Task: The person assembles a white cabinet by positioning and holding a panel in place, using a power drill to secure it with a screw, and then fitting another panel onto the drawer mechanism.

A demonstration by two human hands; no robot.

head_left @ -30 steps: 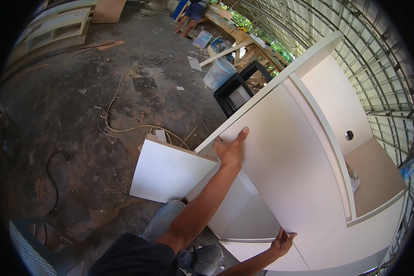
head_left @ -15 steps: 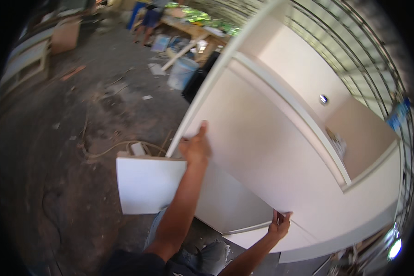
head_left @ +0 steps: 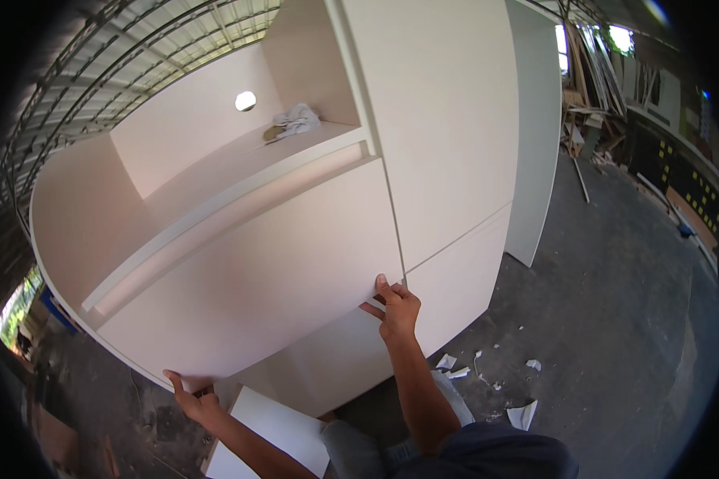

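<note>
View swung right | left hand (head_left: 190, 397), right hand (head_left: 398, 307) still clamped on panel (head_left: 272, 271) | white cloth (head_left: 299, 119) now fully visible

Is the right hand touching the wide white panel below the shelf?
Touching. In the head view, the right hand has its thumb on the wide white panel by its lower corner.
</note>
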